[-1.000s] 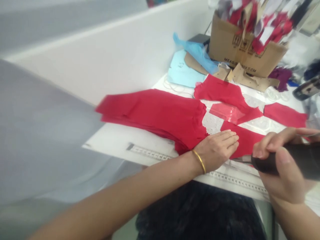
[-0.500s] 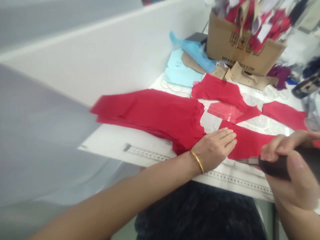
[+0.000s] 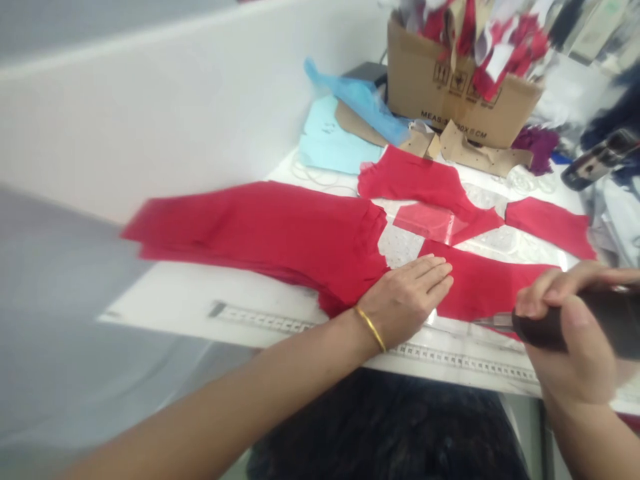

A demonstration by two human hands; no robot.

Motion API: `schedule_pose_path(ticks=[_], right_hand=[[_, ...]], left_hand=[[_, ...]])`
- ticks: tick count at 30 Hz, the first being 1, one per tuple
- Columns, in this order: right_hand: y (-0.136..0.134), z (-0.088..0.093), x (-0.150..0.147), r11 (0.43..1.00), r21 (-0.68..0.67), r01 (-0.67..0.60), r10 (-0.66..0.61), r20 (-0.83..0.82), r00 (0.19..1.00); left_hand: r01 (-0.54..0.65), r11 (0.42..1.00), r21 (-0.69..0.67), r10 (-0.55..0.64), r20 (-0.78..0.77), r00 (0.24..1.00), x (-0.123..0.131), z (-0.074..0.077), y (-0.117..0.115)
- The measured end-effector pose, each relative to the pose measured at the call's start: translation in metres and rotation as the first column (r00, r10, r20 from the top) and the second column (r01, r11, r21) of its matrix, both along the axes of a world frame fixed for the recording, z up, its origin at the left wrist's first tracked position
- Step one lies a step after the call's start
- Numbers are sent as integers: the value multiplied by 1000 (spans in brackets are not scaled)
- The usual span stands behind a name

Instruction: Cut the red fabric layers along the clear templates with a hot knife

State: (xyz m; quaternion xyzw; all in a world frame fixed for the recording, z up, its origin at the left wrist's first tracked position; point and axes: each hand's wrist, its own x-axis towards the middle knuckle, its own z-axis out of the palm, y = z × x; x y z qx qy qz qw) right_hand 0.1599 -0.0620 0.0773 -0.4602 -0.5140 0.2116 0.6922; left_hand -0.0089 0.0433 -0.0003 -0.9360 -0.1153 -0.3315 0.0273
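My left hand (image 3: 413, 293), with a gold bangle at the wrist, lies flat with its fingers stretched out. Its fingertips rest on the left end of a red fabric piece (image 3: 480, 283). In the closed grip of my right hand (image 3: 583, 327) is a black-handled tool (image 3: 540, 328), whose thin metal tip points left at the near edge of that piece. The tool's far end is hidden or out of view. Left of my left hand lies a stack of red fabric (image 3: 260, 223), its far-left end overhanging the table. A ruler strip (image 3: 440, 357) runs along the front edge.
Further back lie a red cut piece (image 3: 415, 175), another red piece (image 3: 550, 223) and a light-blue sheet (image 3: 325, 140). A cardboard box (image 3: 455, 100) full of scraps stands behind brown paper pieces (image 3: 480, 153). A white partition (image 3: 175, 127) borders the left side. A dark cylinder (image 3: 595, 163) lies at right.
The whole scene has shifted left as the camera turned right. My left hand keeps its place on the fabric. The tool in my right hand sits slightly further right along the red piece.
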Motion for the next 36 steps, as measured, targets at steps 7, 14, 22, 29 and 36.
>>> schedule_pose_path(ticks=[7, 14, 22, 29, 36], right_hand=[[-8, 1, 8, 1000, -8, 15, -16, -48, 999], [-14, -2, 15, 997, 6, 78, -77, -72, 994], [-26, 5, 26, 992, 0, 130, -129, -111, 985], [-27, 1, 30, 982, -20, 189, -190, -66, 980], [-30, 5, 43, 997, -3, 82, -81, -142, 987]], left_hand=[[-6, 1000, 0, 6, -11, 1000, 0, 3, 0], [11, 1000, -11, -11, -15, 1000, -1, 2, 1], [37, 999, 1, -37, 4, 999, -5, 5, 1], [107, 993, 44, -109, 42, 993, -7, 8, -1], [150, 988, -37, -147, 65, 987, -10, 18, -14]])
